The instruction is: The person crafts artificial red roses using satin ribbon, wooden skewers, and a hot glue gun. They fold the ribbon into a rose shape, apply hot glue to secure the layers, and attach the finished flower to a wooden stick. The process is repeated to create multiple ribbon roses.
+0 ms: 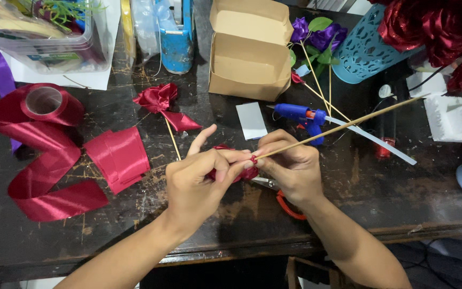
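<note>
Both hands at table (348, 214) front edge: left hand (196, 182) pinching red ribbon (247, 172), right hand (290, 166) gripping wooden stick (343, 127)

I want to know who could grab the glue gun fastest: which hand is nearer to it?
Right. The right hand sits just below the blue glue gun; the left hand is farther off, down to its left.

Both hands are working together over a dark table (402, 198): the left hand (199, 182) is pinching a folded red ribbon piece (247, 172) (mostly hidden by fingers) while the right hand (290, 166) is holding a thin wooden stick (343, 127) against it.
</note>
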